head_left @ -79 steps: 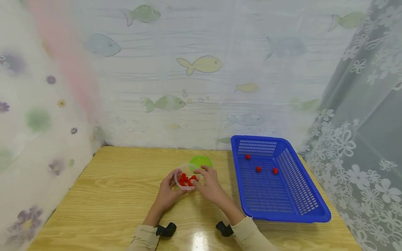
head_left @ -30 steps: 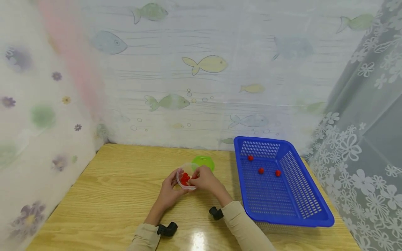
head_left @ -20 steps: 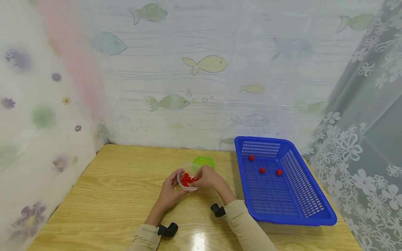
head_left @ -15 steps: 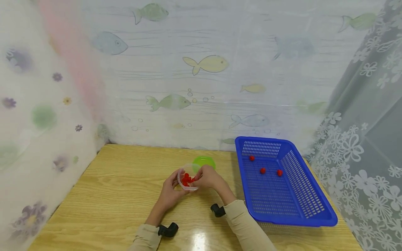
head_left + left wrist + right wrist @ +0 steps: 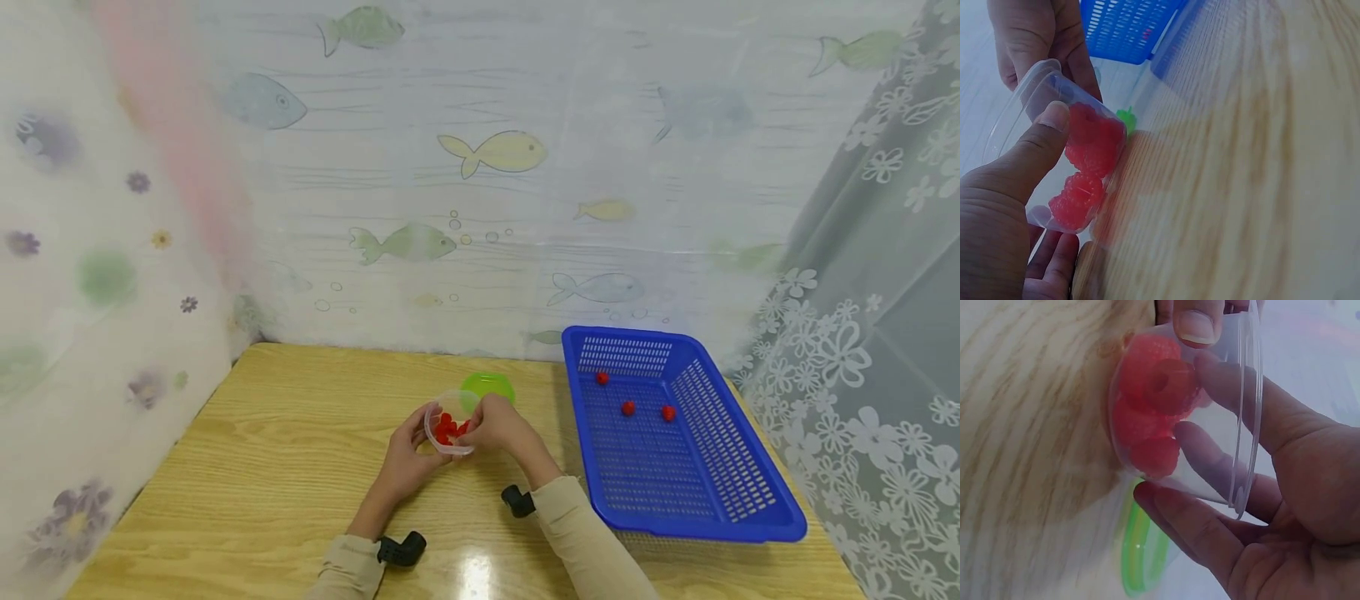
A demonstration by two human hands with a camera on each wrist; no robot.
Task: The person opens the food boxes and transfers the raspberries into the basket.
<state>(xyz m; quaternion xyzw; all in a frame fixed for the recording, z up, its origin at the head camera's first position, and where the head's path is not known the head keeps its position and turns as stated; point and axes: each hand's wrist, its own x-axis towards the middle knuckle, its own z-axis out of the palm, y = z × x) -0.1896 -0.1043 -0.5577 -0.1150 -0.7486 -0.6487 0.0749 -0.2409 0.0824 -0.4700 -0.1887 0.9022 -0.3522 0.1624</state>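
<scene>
A small clear plastic container [image 5: 453, 451] with several red raspberries [image 5: 1092, 140] inside stands on the wooden table, near its middle. My left hand [image 5: 407, 463] holds it from the left, thumb against the near wall and fingers around the far side. My right hand [image 5: 501, 423] reaches in over the right rim. In the right wrist view its thumb and index finger are inside the container, pinching a hollow raspberry [image 5: 1171, 387], while the other fingers stay outside along the wall. Part of the contents is hidden behind the right hand in the head view.
A green lid [image 5: 487, 384] lies just behind the container. On the right is a blue perforated basket [image 5: 582, 450] with 3 raspberries spread over its floor, one of them a raspberry [image 5: 628, 408] near the middle. A fish-patterned curtain [image 5: 495, 208] hangs behind the table [image 5: 247, 467].
My right hand has gone from spread fingers over the container to fingertips inside it, closing on a raspberry. My left hand keeps its hold. The head view has shifted slightly.
</scene>
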